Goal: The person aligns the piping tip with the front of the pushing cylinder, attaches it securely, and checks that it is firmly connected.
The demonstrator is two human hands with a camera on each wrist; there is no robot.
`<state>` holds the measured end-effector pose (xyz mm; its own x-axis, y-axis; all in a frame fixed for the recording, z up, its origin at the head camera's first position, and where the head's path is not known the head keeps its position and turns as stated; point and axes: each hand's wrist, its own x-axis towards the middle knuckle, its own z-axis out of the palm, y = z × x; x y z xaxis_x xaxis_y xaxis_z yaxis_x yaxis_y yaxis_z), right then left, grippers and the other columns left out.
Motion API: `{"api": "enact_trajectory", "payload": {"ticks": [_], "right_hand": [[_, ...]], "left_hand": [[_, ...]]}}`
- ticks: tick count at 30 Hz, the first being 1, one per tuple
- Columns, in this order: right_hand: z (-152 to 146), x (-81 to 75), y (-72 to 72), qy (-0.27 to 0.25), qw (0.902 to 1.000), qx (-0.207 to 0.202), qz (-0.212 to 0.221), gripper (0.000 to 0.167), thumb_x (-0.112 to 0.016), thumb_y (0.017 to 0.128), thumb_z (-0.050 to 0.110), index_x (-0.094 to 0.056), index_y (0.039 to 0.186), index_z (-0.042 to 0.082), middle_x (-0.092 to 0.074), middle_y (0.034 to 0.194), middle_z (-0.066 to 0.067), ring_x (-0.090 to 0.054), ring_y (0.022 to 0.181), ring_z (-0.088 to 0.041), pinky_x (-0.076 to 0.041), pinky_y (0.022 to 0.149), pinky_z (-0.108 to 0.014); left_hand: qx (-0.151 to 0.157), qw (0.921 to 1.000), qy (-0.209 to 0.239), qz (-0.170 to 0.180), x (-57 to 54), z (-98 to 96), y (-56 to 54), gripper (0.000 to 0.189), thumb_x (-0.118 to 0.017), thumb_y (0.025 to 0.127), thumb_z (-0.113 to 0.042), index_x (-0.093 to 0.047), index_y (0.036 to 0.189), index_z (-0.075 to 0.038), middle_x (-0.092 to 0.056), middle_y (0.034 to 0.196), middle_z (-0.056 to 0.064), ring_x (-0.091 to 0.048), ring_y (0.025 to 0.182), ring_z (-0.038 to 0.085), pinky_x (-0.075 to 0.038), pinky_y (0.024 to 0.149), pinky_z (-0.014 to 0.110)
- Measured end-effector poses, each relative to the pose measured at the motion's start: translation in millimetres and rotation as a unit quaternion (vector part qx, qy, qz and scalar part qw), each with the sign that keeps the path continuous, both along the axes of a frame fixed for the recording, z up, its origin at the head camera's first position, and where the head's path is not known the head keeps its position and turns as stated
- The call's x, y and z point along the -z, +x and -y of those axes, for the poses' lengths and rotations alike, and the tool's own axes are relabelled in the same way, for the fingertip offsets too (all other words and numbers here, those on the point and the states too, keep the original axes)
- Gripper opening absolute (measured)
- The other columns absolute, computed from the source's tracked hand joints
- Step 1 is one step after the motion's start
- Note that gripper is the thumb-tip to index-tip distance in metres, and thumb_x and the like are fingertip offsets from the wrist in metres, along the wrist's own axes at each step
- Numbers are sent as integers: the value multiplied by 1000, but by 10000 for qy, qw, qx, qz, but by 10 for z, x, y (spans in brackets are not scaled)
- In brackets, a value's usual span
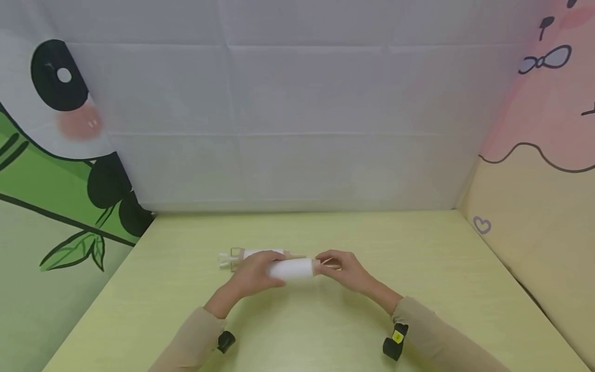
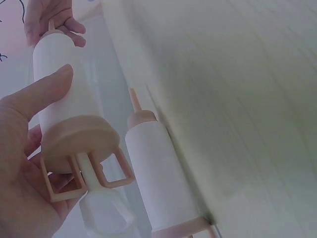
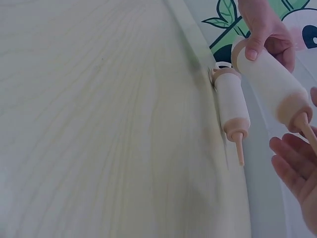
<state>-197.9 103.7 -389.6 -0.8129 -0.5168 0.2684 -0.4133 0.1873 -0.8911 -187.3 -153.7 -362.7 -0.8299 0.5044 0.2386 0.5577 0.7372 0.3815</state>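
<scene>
My left hand (image 1: 255,274) grips a syringe (image 1: 293,268) with a white barrel, its thumb lying across the barrel. Beige end caps, square finger loops and a white ring-shaped plunger handle show in the left wrist view. The held syringe's slim beige nozzle (image 3: 305,126) points toward my right hand (image 1: 346,271). Around that nozzle the right fingers (image 3: 292,166) are spread and loosely bent; firm contact cannot be seen. A second, matching syringe (image 3: 233,101) lies on the table just beyond the held one, partly hidden by my left hand in the head view.
The pale wood-grain table (image 1: 297,330) spreads out beneath both hands. A plain white backdrop (image 1: 307,103) stands behind it, with cartoon-printed panels to the left and right. Dark camera mounts (image 1: 395,343) sit at the wrists.
</scene>
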Motion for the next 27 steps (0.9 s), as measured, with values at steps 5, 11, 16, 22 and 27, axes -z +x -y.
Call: {"api": "enact_trajectory", "payload": {"ticks": [5,11,16,22,27], "right_hand": [[-36,100,-76,155,9990,-58,-411,39,-67,83,17,-55,118,3,-58,116,-17,-60,99,-28,-51,80,-33],[-45,119,-82,352,9894,-101,-1407,40,-71,78,12,-56,115,9,-59,111,-9,-59,95,-20,-52,76,-36],[-20,94,-72,428,9864,-117,-1580,29,-69,80,10,-59,107,10,-62,103,-2,-61,92,-15,-53,73,-33],[-4,70,-82,445,9900,-103,-1334,24,-65,84,18,-63,106,9,-65,103,-3,-63,92,-16,-53,73,-34],[1,66,-84,533,9927,-115,-1074,27,-62,87,24,-63,108,9,-65,106,-4,-63,96,-18,-52,74,-27]], "left_hand": [[-125,9998,47,163,-16,1,10,49,-81,65,-24,-64,108,-8,-65,104,4,-61,90,20,-49,76,38],[-174,9996,-7,229,-45,0,18,49,-81,65,-24,-64,108,-6,-65,103,5,-61,89,21,-49,75,38],[-140,9998,-69,130,-52,-1,22,49,-81,66,-24,-63,108,-6,-65,104,5,-60,90,22,-49,75,38],[-241,9996,48,144,-72,-9,30,47,-81,66,-22,-64,108,-9,-64,105,5,-60,91,22,-48,76,38],[-252,9995,103,135,-72,-8,37,47,-81,65,-20,-64,108,-9,-64,105,5,-60,91,23,-48,75,39]]}}
